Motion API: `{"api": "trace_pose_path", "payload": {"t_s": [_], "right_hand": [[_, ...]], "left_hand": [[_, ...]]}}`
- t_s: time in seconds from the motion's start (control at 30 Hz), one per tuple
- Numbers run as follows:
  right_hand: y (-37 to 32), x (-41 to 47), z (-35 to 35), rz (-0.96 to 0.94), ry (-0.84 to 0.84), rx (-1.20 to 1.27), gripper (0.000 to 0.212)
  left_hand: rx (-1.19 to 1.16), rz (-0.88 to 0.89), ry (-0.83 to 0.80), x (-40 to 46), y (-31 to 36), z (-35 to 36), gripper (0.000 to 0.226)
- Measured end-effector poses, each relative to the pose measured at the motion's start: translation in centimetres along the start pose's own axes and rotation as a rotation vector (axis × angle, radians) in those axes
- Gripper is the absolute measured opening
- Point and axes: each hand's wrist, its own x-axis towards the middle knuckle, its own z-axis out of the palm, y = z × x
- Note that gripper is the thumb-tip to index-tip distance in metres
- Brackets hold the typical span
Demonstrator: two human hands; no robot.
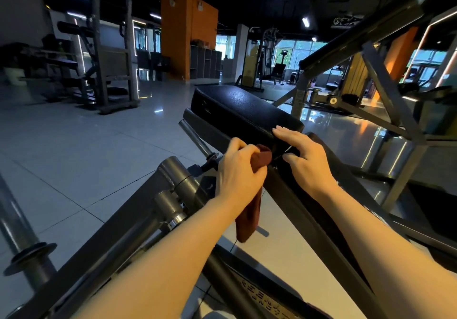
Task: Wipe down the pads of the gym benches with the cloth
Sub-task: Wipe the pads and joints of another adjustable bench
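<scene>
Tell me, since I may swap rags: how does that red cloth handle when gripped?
Probably floppy: the cloth hangs limp below the left hand. Likely light and easily bunched, since its top is wadded in the fingers near the black pad.

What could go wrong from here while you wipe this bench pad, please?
1. The left hand bunches the dark red cloth, with most hanging unused, so the wipe may cover little of the black pad.
2. The dangling tail could snag on the metal pivot beside it.
3. The right hand fingers sit at the pad's edge gap and could get pinched.
</scene>
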Motion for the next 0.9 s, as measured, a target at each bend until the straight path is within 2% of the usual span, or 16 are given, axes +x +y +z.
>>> {"api": "trace_pose_path", "payload": {"t_s": [0.17,0.27,0.33,0.47,0.63,0.67,0.8,0.9], "right_hand": [[-0.2,0.0,0.1,0.003,0.008,-0.006,0.063],[-0.1,0.1,0.1,-0.009,0.003,-0.01,0.064],[0.1,0.1,0.0,-0.01,0.0,-0.002,0.065],[0.1,0.1,0.1,-0.01,0.017,0.01,0.064],[0.1,0.0,0.1,-0.03,0.024,-0.027,0.061],[-0.1,0.1,0.2,-0.039,0.041,-0.054,0.058],[-1.8,1.7,0.4,-0.092,0.124,-0.284,0.033],[-3.5,3.4,1.4,-0.156,0.095,-0.364,0.029]], "left_hand": [[-0.053,-0.108,0.219,1.2,0.8,0.2,0.026],[-0.047,0.003,0.109,-0.5,1.3,1.4,0.026],[-0.073,0.012,0.07,-0.4,0.9,0.8,0.025],[-0.157,-0.225,0.281,2.6,0.3,-0.8,0.028],[-0.074,-0.027,0.073,0.2,0.0,0.2,0.028],[-0.064,-0.028,0.065,0.5,-0.3,-0.3,0.029],[-0.067,-0.184,0.217,3.7,-0.8,-2.2,0.04],[0.002,-0.084,0.094,2.6,-0.6,-1.4,0.034]]}}
